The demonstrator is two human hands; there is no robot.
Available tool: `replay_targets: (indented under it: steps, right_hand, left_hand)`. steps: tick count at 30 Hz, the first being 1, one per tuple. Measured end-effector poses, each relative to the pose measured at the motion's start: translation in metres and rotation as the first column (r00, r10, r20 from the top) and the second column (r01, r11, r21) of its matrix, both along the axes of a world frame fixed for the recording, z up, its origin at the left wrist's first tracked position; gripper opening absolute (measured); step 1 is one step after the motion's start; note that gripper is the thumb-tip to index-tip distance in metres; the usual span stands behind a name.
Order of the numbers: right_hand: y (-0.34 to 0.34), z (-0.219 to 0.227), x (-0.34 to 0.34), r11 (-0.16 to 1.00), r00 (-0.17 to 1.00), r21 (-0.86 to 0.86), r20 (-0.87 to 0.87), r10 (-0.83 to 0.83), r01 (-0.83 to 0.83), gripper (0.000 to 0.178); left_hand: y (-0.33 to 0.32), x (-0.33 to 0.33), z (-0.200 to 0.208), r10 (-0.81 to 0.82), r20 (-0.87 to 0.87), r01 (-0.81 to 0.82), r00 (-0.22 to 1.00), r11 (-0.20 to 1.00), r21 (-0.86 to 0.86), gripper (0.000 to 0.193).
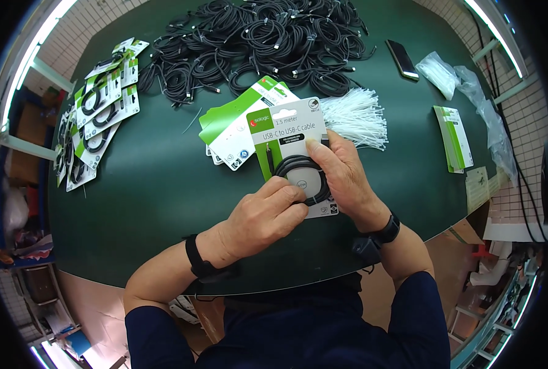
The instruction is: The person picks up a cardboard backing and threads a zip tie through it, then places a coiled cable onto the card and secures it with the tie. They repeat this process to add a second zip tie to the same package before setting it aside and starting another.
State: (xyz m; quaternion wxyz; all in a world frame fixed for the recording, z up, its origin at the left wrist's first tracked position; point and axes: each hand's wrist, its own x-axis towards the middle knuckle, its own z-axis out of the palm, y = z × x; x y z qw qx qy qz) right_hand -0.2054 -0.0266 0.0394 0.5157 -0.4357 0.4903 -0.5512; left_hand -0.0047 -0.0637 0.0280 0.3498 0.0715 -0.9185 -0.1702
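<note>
In front of me a white and green cable card (pixel 298 126) is held up off the table, with a coiled black cable (pixel 295 161) lying against its face. My right hand (pixel 343 172) grips the card's right edge, thumb across the front and fingers behind. My left hand (pixel 265 215) is closed at the lower left of the coil, its fingers pinched on the cable against the card. A small part of the coil is hidden by the left fingers. Just behind lie loose blank cards (pixel 231 138) and a fan of white cable ties (pixel 357 117).
A heap of coiled black cables (pixel 262 43) covers the far middle of the green table (pixel 163 227). Carded cables (pixel 99 117) are piled at the left. On the right are a phone (pixel 402 59), bagged white ties (pixel 438 75), and a stack of cards (pixel 452 140).
</note>
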Motion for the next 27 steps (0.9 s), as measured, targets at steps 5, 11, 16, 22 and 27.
replay_targets:
  steps: [5, 11, 16, 22, 27]
  right_hand:
    - [0.000, 0.000, 0.004, 0.999, 0.999, 0.001, 0.004, -0.050, 0.050, 0.032]
    - [-0.003, -0.001, 0.001, 0.995, 0.977, -0.057, -0.190, -0.093, 0.083, 0.030]
    - [-0.002, 0.004, 0.002, 0.997, 0.970, -0.068, -0.239, -0.050, 0.035, 0.030]
    - [0.001, 0.006, 0.001, 0.994, 0.978, -0.110, -0.206, -0.017, -0.006, 0.032]
    - [0.006, 0.007, 0.011, 0.993, 0.983, -0.119, -0.183, -0.020, -0.002, 0.033]
  left_hand:
    - [-0.002, -0.002, -0.001, 0.016, -0.013, -0.016, 1.000, 1.000, 0.002, 0.023]
    - [-0.005, -0.005, -0.005, 0.024, -0.043, -0.023, 0.999, 1.000, 0.016, 0.022]
    - [-0.005, -0.005, -0.005, 0.036, -0.013, -0.036, 0.999, 0.999, 0.015, 0.023]
    - [-0.008, -0.005, 0.010, 0.040, -0.125, -0.022, 0.991, 0.990, 0.139, 0.027]
    - [-0.023, -0.004, 0.025, 0.286, -0.222, -0.314, 0.932, 0.943, -0.106, 0.026]
